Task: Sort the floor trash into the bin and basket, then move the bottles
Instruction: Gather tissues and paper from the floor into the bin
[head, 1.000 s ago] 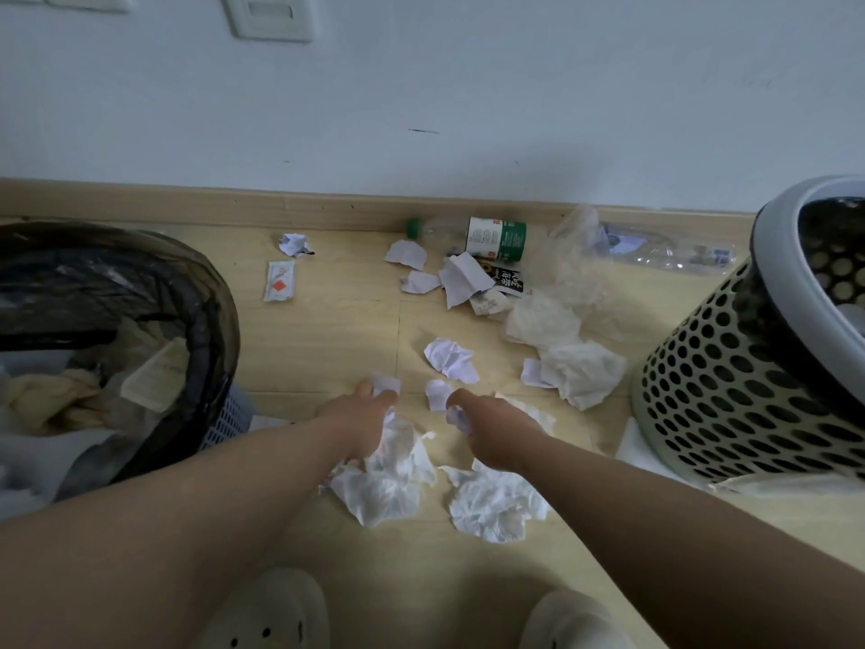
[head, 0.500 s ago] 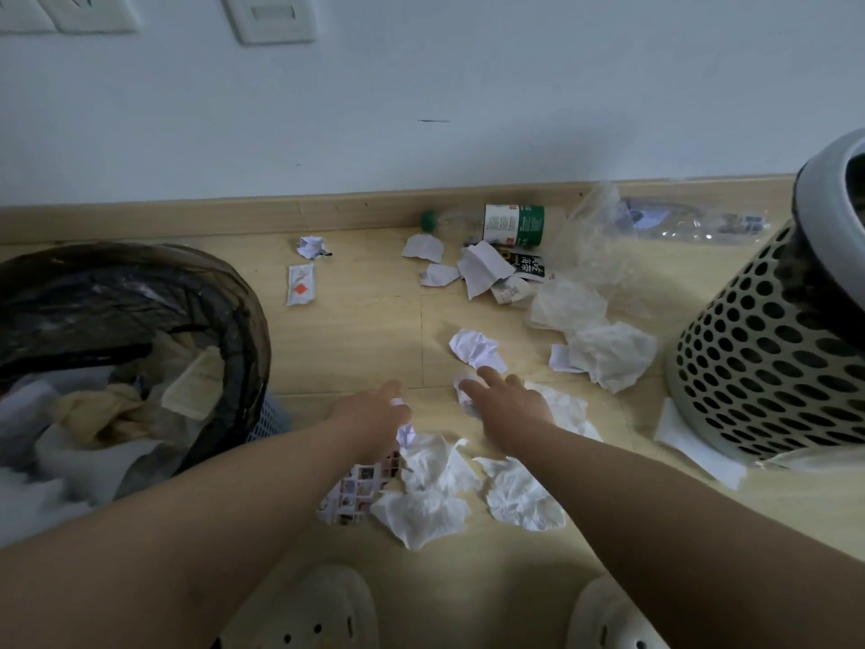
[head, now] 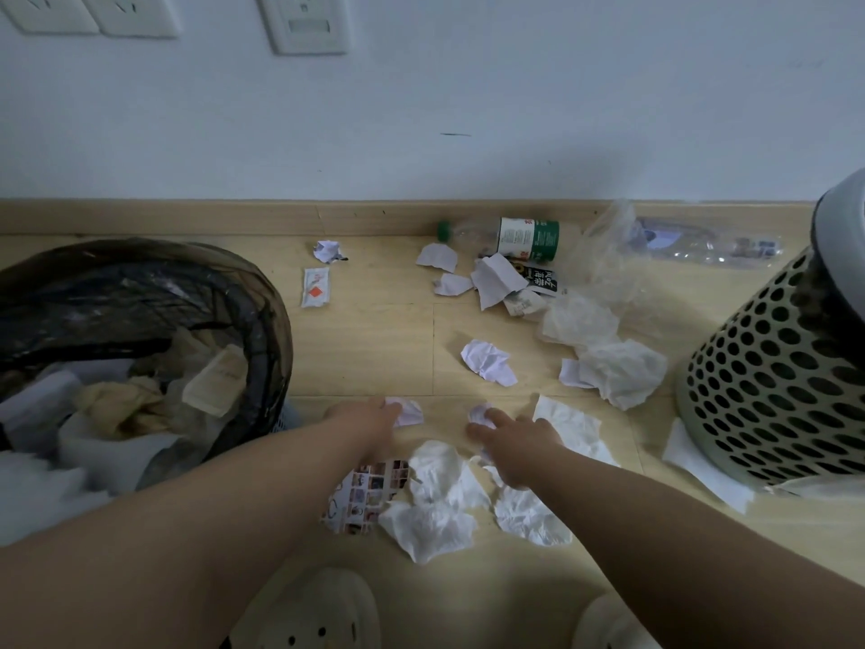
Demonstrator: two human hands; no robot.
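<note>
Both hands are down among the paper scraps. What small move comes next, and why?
Probably pinch and lift both scraps: the left hand touches a small crumpled white paper ball, the right hand touches another small crumpled white scrap, and the black-lined bin stands close by on the left.

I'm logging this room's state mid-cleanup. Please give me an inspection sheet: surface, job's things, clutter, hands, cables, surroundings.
Surface: pale wooden floor, strewn with trash.
Job's things: black-lined bin at left, partly filled; perforated basket at right; green-capped bottle and clear bottle lying along the baseboard.
Clutter: crumpled paper, tissues, plastic bag, sachet, printed sheet.
Hands: left hand reaches a small paper ball; right hand has its fingertips at a paper scrap; whether either grips is unclear.
Cables: nothing seen.
Surroundings: white wall with sockets; pale shoes at the bottom edge.
</note>
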